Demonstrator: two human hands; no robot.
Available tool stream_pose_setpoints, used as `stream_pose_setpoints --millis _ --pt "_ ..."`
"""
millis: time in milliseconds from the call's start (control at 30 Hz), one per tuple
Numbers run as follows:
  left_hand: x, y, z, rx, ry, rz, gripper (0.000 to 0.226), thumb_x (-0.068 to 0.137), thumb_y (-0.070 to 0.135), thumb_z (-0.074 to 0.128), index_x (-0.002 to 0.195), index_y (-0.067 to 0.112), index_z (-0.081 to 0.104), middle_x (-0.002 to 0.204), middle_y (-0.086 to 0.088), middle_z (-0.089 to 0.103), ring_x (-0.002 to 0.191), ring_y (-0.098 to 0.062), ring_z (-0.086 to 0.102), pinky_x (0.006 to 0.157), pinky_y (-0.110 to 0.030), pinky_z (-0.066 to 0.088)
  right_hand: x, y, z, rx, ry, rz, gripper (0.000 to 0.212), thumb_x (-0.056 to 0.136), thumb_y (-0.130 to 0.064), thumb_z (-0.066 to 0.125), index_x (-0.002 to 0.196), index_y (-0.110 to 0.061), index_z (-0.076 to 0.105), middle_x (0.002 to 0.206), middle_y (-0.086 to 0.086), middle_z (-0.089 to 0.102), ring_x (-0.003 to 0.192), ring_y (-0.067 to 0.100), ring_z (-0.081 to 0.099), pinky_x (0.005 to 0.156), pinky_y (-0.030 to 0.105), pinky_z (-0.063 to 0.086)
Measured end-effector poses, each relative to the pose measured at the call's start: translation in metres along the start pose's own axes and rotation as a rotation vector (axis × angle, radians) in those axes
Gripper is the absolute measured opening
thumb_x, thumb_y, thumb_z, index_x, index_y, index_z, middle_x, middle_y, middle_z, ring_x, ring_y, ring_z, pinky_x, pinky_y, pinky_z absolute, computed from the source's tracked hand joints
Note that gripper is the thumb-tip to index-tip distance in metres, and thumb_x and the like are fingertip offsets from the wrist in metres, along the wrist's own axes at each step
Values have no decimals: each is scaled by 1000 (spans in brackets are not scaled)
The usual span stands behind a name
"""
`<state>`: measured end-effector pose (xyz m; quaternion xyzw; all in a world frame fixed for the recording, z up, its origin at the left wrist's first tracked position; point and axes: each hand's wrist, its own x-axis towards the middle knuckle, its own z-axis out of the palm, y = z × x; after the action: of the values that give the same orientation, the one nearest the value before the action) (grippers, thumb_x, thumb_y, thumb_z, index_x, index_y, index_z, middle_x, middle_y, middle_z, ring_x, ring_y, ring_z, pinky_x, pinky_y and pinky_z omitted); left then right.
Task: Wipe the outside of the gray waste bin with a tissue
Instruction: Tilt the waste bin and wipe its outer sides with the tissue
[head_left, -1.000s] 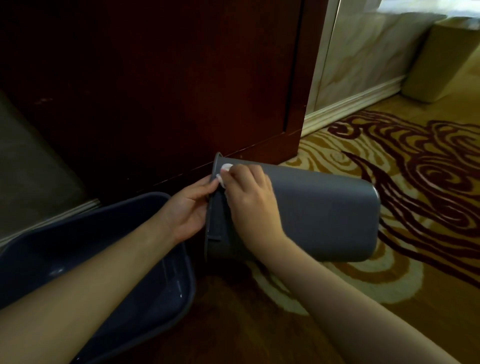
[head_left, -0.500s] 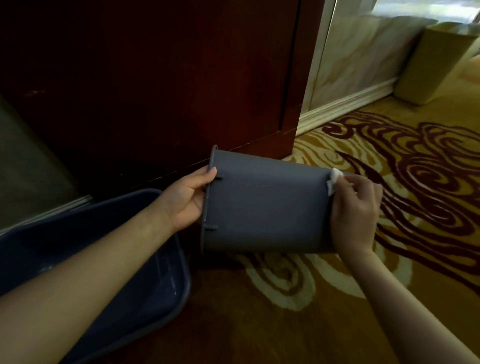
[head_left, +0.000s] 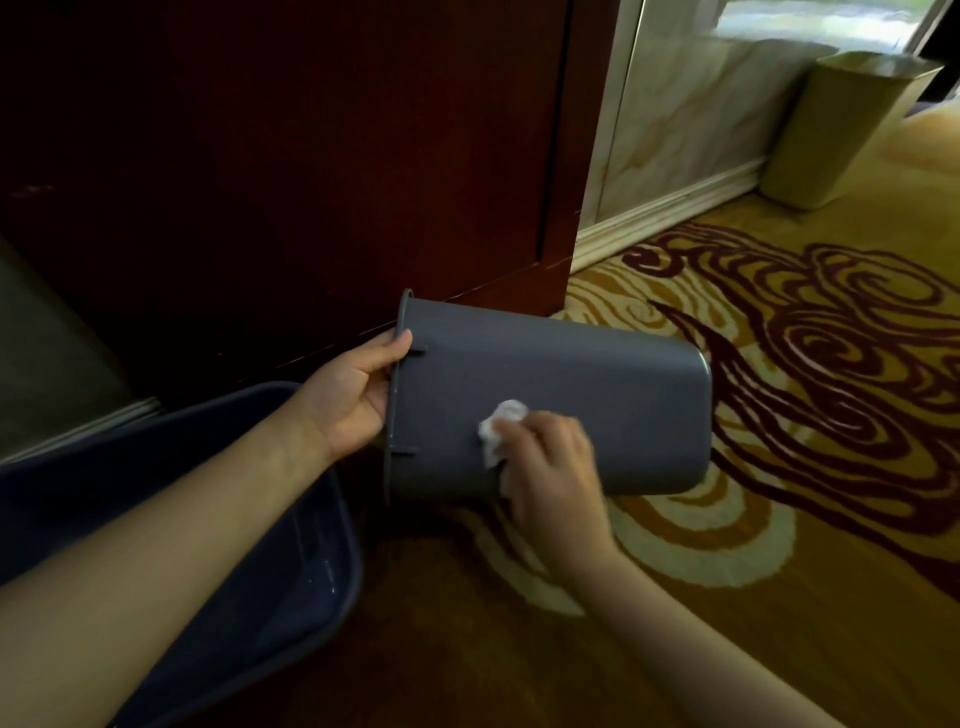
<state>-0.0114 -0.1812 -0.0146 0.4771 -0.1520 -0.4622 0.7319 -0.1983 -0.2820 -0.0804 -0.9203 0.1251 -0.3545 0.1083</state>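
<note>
While your right hand (head_left: 550, 467) curls its fingers (head_left: 524, 431) around a crumpled white tissue (head_left: 501, 428), it presses that tissue against the side of the gray waste bin (head_left: 597, 405), just below the middle of the frame. The bin is tipped on its side, open end to the left and base to the right. Your left hand (head_left: 353, 395) grips the rim at the open end, thumb over the edge. Under your left forearm, at lower left, lies a dark blue tub (head_left: 291, 582). Patterned carpet (head_left: 805, 467) fills the right, dark wood panelling (head_left: 311, 156) the upper left.
</note>
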Motion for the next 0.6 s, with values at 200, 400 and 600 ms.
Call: stream_pose_setpoints --millis 200,400,600 --pt "-2 1 -1 13 -2 -21 26 93 21 47 111 20 64 99 -2 76 94 -18 71 68 -34 59 6 69 -44 -93 267 482 20 87 -8 52 106 -9 56 97 16 53 84 20 47 70 34 45" --pt "-7 -3 -2 13 11 -30 27 91 21 48 112 21 64 101 -3 75 94 -19 71 66 -33 59 58 -12 -15 14 249 243 25 87 -18 49 111 -15 54 99 8 52 86 12 44 73 25 41" --pt "-12 -7 -3 29 -29 -31 33 81 24 55 111 20 67 107 -5 73 99 -18 69 73 -32 58 73 -37 11 -11 93 25 29 79 -10 61 108 -7 59 96 13 57 84 26 51 72 33 42"
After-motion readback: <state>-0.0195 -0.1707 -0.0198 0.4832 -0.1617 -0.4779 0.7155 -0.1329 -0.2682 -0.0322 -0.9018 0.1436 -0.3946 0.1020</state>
